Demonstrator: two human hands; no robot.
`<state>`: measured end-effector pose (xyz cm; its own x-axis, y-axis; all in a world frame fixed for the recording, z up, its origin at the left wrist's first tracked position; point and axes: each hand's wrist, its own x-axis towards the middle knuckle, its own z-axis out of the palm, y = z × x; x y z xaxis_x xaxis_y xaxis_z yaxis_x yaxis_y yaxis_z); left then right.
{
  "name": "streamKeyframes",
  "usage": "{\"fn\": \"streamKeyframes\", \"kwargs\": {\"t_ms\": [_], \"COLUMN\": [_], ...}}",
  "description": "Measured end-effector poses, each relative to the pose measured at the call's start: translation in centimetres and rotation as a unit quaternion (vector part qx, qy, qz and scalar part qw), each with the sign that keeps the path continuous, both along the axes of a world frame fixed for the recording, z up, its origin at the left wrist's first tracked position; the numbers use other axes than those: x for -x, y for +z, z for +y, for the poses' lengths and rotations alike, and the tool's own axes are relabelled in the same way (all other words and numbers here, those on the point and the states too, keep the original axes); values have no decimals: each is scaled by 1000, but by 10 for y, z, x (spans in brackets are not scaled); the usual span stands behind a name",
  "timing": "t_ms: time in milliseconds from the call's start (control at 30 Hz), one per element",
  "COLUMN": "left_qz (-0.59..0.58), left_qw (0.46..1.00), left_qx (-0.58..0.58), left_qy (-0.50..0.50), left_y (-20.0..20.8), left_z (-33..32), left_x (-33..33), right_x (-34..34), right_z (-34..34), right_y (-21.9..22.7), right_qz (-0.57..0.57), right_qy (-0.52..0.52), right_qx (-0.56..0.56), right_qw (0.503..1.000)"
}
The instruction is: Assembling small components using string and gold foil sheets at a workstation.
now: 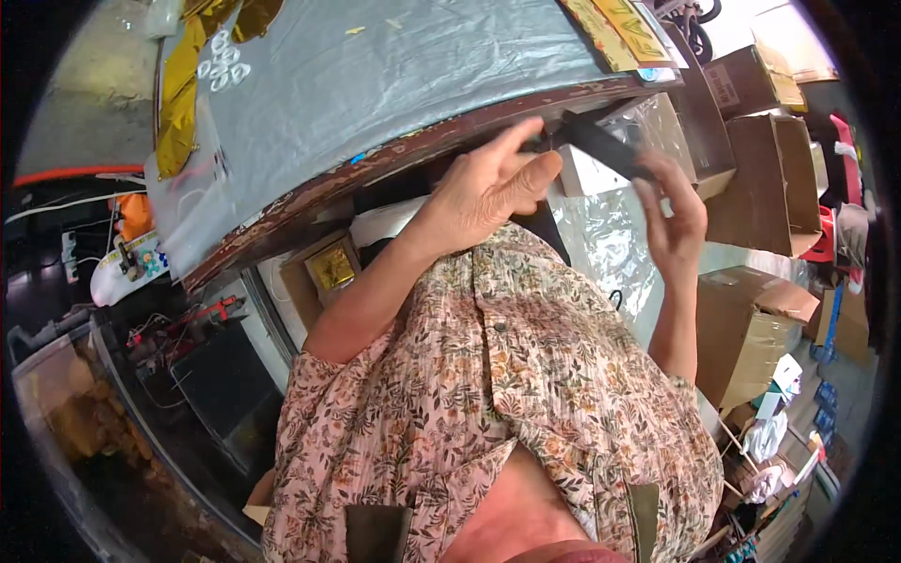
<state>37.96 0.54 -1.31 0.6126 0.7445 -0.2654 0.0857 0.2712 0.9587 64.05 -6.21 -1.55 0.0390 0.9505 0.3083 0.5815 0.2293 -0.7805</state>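
A dark, flat, strip-like thing [605,148], smeared by motion, hangs just off the front edge of the table. The fingers of my right hand [676,218] close on its right end. My left hand [488,192] is at its other end, index finger and thumb stretched out and apart. Dark material shows between them, but I cannot tell whether they touch it. Both hands are in front of the wooden table edge [413,141], over a shiny clear plastic sheet [610,239] and a white box [587,176].
A grey-blue sheet covers the table [404,66]. On it lie gold foil [178,117], several white rings [223,64] and a yellow printed package [615,33]. Cardboard boxes [755,183] stand at the right. Under the table sits an open carton [324,267]; dark equipment [221,375] is at the left.
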Motion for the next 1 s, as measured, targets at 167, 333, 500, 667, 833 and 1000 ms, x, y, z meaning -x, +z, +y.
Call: {"fn": "streamKeyframes", "kwargs": {"t_ms": [167, 333, 500, 667, 833, 1000], "left_qz": [-92, 224, 527, 485, 416, 407], "left_qw": [994, 923, 665, 657, 748, 790], "left_qx": [-20, -284, -470, -517, -455, -387], "left_qy": [54, 130, 243, 255, 246, 247], "left_y": [15, 33, -14, -25, -22, -20], "left_z": [13, 84, 168, 208, 188, 180], "left_x": [13, 80, 117, 62, 68, 67], "right_x": [36, 26, 19, 13, 8, -3], "right_z": [29, 20, 10, 22, 16, 36], "right_y": [27, 22, -3, -15, -12, -9], "right_qz": [-67, 191, 335, 337, 297, 207], "right_qy": [152, 139, 137, 117, 84, -12], "right_qx": [-166, -78, 105, 75, 24, -122], "right_qw": [972, 969, 926, 931, 951, 971]}}
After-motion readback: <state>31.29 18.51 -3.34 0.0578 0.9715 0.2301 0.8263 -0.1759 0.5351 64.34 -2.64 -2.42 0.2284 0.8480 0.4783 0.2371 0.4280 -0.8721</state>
